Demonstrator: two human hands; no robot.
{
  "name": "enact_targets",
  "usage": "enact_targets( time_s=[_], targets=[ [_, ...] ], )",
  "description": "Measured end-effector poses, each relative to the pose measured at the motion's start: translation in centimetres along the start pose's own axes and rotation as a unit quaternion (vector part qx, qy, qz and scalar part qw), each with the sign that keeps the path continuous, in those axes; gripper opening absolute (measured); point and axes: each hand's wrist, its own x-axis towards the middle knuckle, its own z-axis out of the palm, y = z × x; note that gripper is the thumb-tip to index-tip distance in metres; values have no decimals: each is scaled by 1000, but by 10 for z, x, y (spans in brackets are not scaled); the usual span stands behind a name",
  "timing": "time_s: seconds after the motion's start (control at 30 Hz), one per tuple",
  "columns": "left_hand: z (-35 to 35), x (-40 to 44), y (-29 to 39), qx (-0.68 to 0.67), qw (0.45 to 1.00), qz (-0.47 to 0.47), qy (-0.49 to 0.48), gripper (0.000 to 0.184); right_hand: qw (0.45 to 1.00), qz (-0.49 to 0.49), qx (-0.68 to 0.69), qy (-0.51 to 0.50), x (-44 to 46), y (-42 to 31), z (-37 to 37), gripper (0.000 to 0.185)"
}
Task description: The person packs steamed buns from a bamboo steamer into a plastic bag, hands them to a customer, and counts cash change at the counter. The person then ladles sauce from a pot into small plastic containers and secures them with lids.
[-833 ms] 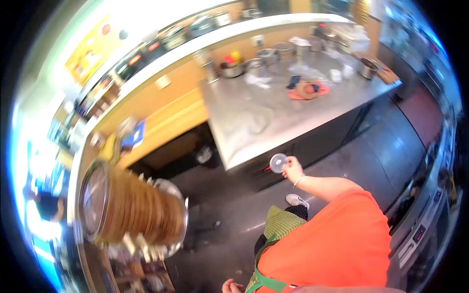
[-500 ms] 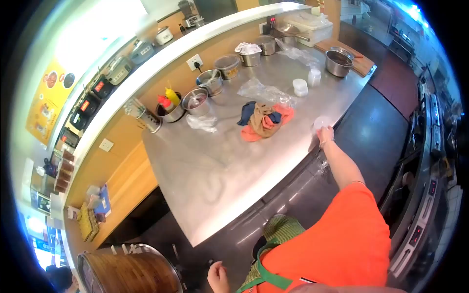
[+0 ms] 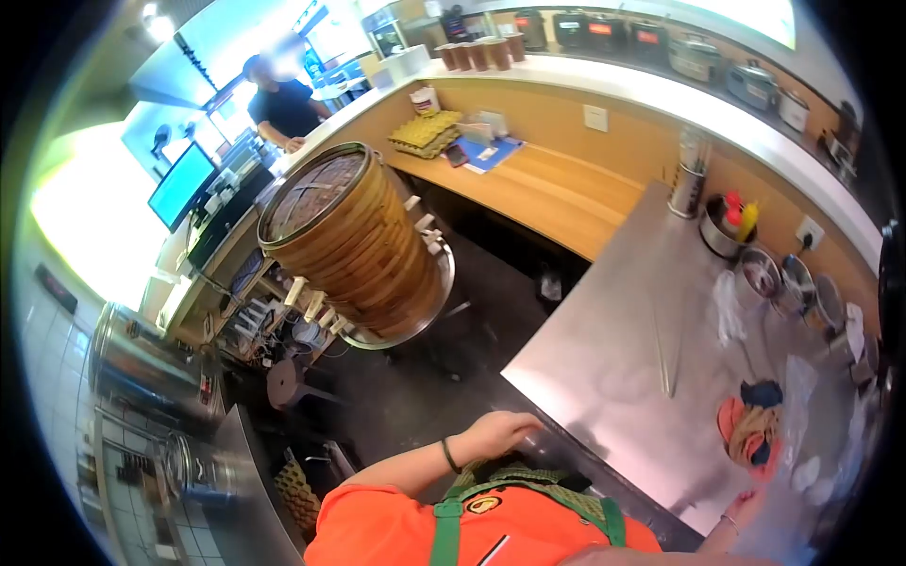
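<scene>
My left hand [image 3: 505, 434] hovers in front of my apron, by the near edge of the steel table [image 3: 604, 330]. Its fingers are curled together, and nothing shows in them; a dark band circles the wrist. At the lower right, my right hand [image 3: 741, 507] is blurred and only partly visible near the table's front edge. Whether it grips anything is unclear. Just beyond it lies a bundle of orange, tan and dark blue cloths [image 3: 750, 429]. A thin plastic bag [image 3: 802, 401] is to the right of the cloths.
A tall bamboo steamer stack [image 3: 368, 255] stands left of the table. Along the wall are a utensil holder [image 3: 689, 184], a pot with red and yellow squeeze bottles [image 3: 722, 236] and several steel pots. A wooden shelf [image 3: 566, 203] holds egg trays [image 3: 425, 134]. A person [image 3: 283, 104] stands behind the counter.
My view has swung left, bringing the steamer and the person into sight. My left hand has come up beside the table edge. The right hand, earlier at a small clear plastic item, is now blurred.
</scene>
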Motion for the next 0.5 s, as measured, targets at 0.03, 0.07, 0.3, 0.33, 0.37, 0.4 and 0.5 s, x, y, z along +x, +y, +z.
enact_targets(
  time_s=[0.03, 0.07, 0.3, 0.33, 0.37, 0.4, 0.5],
  targets=[
    [-12, -2, -15, 7, 998, -7, 56, 24, 999, 1, -8, -38, -58, -31, 76, 18],
    [-20, -13, -28, 16, 994, -33, 100, 26, 996, -1, -1, -85, -52, -13, 99, 15],
    [-174, -91, -127, 207, 893, -4, 401, 20, 911, -94, -27, -401, -206, 37, 365, 24],
    [-205, -103, -129, 250, 862, -7, 440, 19, 891, -101, -48, -440, -237, 47, 397, 26],
    [-235, -112, -143, 273, 830, -4, 487, 21, 869, -110, -71, -478, -268, 55, 432, 29],
    [-263, -126, -156, 277, 806, -21, 523, 23, 854, -125, -93, -496, -308, 71, 462, 29],
    [-344, -152, -225, 214, 726, -70, 650, 44, 736, -172, -135, -641, -405, 98, 560, 18]
  ],
)
